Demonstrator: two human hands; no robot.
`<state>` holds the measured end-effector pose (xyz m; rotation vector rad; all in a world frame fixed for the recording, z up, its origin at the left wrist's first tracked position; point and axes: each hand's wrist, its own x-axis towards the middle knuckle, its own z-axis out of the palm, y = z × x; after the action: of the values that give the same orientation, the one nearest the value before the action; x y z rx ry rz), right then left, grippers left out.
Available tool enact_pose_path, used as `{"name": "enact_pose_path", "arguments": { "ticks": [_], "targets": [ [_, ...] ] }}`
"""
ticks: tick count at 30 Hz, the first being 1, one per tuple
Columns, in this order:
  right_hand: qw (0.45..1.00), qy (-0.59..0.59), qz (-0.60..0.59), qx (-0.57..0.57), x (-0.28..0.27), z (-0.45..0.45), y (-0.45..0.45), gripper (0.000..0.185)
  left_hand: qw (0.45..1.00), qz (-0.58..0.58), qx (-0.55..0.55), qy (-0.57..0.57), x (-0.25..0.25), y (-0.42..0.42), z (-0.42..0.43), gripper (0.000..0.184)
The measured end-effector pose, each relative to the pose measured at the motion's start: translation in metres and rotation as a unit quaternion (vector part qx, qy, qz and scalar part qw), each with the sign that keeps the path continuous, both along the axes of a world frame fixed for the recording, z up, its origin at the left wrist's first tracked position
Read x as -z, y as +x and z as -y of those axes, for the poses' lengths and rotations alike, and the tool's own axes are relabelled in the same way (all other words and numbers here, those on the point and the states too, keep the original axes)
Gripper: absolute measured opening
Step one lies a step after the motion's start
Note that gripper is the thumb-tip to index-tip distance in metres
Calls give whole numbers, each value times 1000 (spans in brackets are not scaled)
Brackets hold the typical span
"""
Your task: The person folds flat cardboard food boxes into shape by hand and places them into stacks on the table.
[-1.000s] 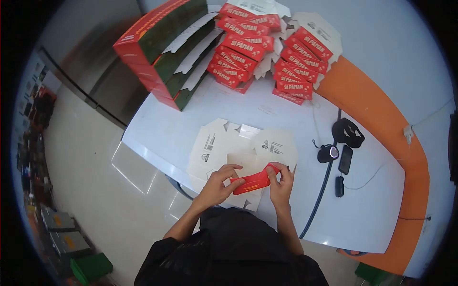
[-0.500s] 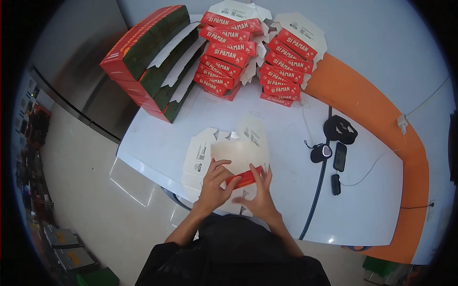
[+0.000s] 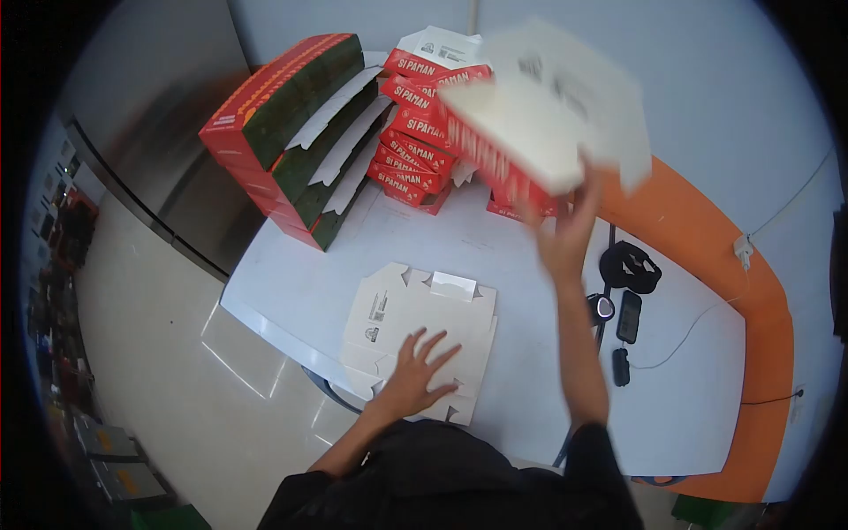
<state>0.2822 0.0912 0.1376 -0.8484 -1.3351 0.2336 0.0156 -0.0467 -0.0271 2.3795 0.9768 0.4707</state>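
Observation:
My left hand (image 3: 417,378) lies with fingers spread on a flat, unfolded white cardboard box blank (image 3: 442,318). Small printed marks and die-cut slots show on the blank. Higher up, my right hand (image 3: 565,234) grips the near corner of a folded cardboard box (image 3: 512,115) with a red front, a white inside and a raised white lid. The box is blurred by motion and tilted. It hangs in front of the right stack of red boxes (image 3: 517,209), hiding most of it; whether it touches that stack I cannot tell.
A stack of red "SI PAMAN" boxes (image 3: 411,163) stands at the back. Left of it are larger red and green boxes (image 3: 291,132) with white flaps. To the right lie a black strap (image 3: 631,267), a round black device (image 3: 602,307), a phone (image 3: 629,318) and a cable.
My right hand has lifted the box from the near table to the right stack. My left hand has let go of it and now rests flat on the blank.

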Motion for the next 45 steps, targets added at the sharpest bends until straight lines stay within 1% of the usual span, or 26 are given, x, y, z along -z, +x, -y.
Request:
{"name": "enact_pose_path", "arguments": {
  "ticks": [1, 2, 3, 4, 7, 8, 11, 13, 14, 17, 18, 19, 21, 22, 25, 26, 28, 29, 30, 31, 33, 34, 36, 38, 41, 45],
  "targets": [
    [1000, 9, 28, -2, -35, -41, 11, 98, 998, -56, 35, -4, 13, -1, 4, 89],
    [998, -24, 24, -45, -70, -79, 21, 101, 991, -113, 69, -8, 25, 0, 11, 92],
    [995, -72, 57, 38, -94, -120, 34, 112, 980, -169, 102, -13, 38, 2, 18, 94],
    [992, -99, 32, 65, -116, -148, 37, 122, 979, -168, 114, -27, 57, 5, 28, 97],
    [996, -55, 3, 73, -147, -158, 28, 126, 978, -161, 120, -51, 93, 4, 38, 102],
    [995, -36, 35, 91, -142, -146, 22, 117, 981, -153, 109, -55, 98, 4, 38, 101],
    [999, 9, 42, 22, -106, -97, -4, 105, 989, -117, 89, -34, 119, -1, 42, 92],
    [998, -19, 58, -3, -72, -59, -6, 96, 989, -106, 101, -20, 128, -5, 37, 89],
    [997, -30, 64, -15, -55, -42, -6, 92, 986, -123, 112, 14, 132, -7, 36, 94],
    [991, -115, 52, -43, -10, 13, 4, 87, 970, -158, 184, -23, 103, -16, 22, 97],
    [986, -156, 36, -48, 14, 28, 13, 85, 966, -167, 196, -25, 104, -19, 20, 111],
    [979, -197, 18, -53, 42, 43, 22, 84, 956, -203, 211, -14, 94, -19, 14, 114],
    [945, -308, -27, -105, 89, 80, 30, 81, 930, -276, 242, 5, 69, -20, 7, 119],
    [926, -362, 8, -108, 117, 101, 34, 77, 942, -238, 236, 2, 82, -24, 8, 121],
    [844, -508, 92, -143, 165, 171, 26, 71, 935, -254, 245, 28, 91, -28, 13, 121],
    [813, -550, 108, -159, 177, 194, 23, 73, 938, -245, 243, -19, 78, -29, 9, 107],
    [744, -626, 132, -193, 198, 229, 13, 77, 952, -172, 244, -68, 87, -41, -3, 90],
    [740, -631, 124, -197, 207, 242, 7, 79, 956, -137, 243, -95, 93, -46, -6, 82],
    [736, -636, 117, -201, 213, 253, 0, 82, 971, -63, 224, -47, 85, -46, -9, 48],
    [733, -640, 110, -204, 220, 263, -6, 84, 971, -71, 215, -72, 81, -45, -12, 43],
    [759, -605, 159, -181, 237, 275, -16, 93, 968, -87, 200, -124, 77, -45, -11, 32],
    [762, -597, 191, -162, 237, 274, -23, 95, 981, -39, 179, -66, 76, -42, -8, 19],
    [755, -603, 211, -146, 226, 272, -33, 106, 981, -29, 138, -131, 67, -38, -9, 15],
    [769, -584, 222, -132, 219, 269, -37, 105, 969, -20, 91, -229, 57, -34, -14, 17],
    [782, -564, 237, -122, 224, 266, -38, 102, 935, 12, 139, -326, 66, -37, -23, 19],
    [787, -551, 253, -116, 233, 264, -35, 98, 927, 26, 109, -357, 74, -38, -20, 14]
  ]
}}
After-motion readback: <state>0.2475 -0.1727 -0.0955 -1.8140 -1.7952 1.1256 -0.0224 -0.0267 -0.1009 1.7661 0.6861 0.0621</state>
